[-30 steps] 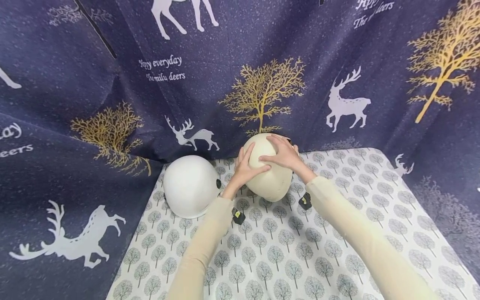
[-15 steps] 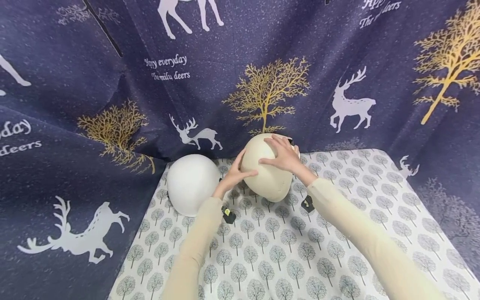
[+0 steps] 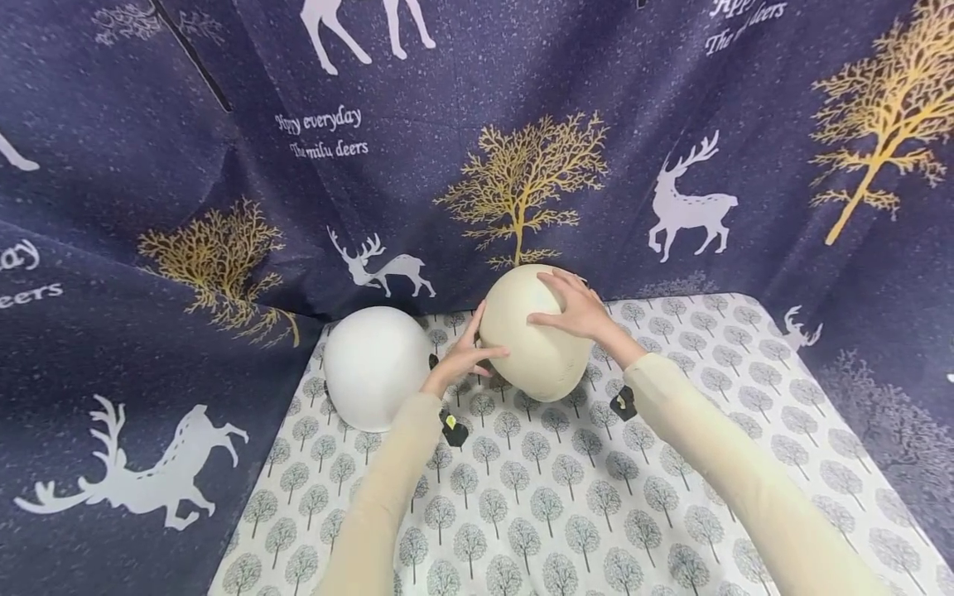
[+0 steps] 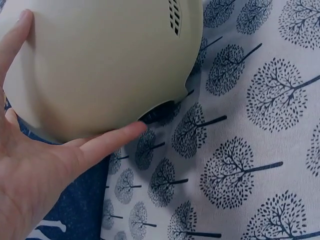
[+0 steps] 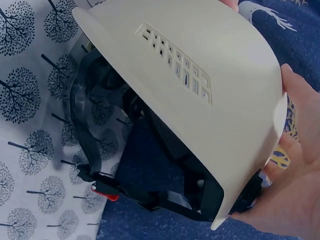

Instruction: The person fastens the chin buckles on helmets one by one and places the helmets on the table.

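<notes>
A cream helmet [image 3: 532, 356] with side vents is tilted at the back of the table, its rim raised on one side. In the right wrist view its black chin strap [image 5: 85, 130] and a red buckle piece [image 5: 105, 194] hang below the shell. My left hand [image 3: 460, 358] touches the helmet's left side, thumb and fingers spread and fairly straight. With fingers over the upper right side, my right hand [image 3: 577, 310] grips the shell near its rim. Some right fingertips are hidden behind the helmet.
Left of the cream helmet stands a white helmet [image 3: 376, 368], close to my left wrist. A cloth with printed trees [image 3: 537, 497] covers the table. Behind rises a dark blue curtain [image 3: 417, 182] with deer and trees.
My left hand has slid off the helmet's top to its lower left side. The right hand has shifted slightly right on the shell, and the helmet has turned a little. The white helmet stays put.
</notes>
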Motion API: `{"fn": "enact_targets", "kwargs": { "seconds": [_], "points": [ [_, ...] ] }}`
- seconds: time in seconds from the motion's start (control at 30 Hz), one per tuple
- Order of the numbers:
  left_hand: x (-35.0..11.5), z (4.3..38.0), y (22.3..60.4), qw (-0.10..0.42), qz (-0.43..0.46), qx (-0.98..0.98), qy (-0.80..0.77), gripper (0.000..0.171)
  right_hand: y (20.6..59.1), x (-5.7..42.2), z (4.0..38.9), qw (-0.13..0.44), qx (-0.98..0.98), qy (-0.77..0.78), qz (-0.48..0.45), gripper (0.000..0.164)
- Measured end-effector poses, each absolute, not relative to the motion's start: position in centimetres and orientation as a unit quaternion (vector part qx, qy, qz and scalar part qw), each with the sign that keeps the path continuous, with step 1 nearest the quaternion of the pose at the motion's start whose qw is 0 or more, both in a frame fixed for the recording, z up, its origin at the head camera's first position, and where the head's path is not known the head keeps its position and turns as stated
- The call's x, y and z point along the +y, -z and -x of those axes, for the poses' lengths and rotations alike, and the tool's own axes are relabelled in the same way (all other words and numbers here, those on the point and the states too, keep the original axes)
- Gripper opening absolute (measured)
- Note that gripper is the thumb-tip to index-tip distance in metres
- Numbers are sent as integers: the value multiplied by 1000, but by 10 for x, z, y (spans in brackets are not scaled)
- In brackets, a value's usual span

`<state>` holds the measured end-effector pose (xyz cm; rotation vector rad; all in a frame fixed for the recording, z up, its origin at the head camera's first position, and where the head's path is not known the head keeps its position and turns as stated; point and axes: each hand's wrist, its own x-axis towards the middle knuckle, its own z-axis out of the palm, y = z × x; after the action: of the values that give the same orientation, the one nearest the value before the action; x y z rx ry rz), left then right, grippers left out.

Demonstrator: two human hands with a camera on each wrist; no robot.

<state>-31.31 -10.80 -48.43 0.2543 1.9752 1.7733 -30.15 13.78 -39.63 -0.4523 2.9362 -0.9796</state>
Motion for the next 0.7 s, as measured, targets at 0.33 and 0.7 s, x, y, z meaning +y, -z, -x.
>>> {"fn": "enact_targets", "kwargs": {
  "seconds": [0.33, 0.7],
  "points": [
    [-99, 314, 482, 207, -91, 728, -647, 105, 397, 144, 302, 28, 942, 299, 149, 101],
    [-92, 306, 471, 198, -92, 763, -608, 109, 414, 162, 299, 59, 920, 353, 159, 108]
  ]
}}
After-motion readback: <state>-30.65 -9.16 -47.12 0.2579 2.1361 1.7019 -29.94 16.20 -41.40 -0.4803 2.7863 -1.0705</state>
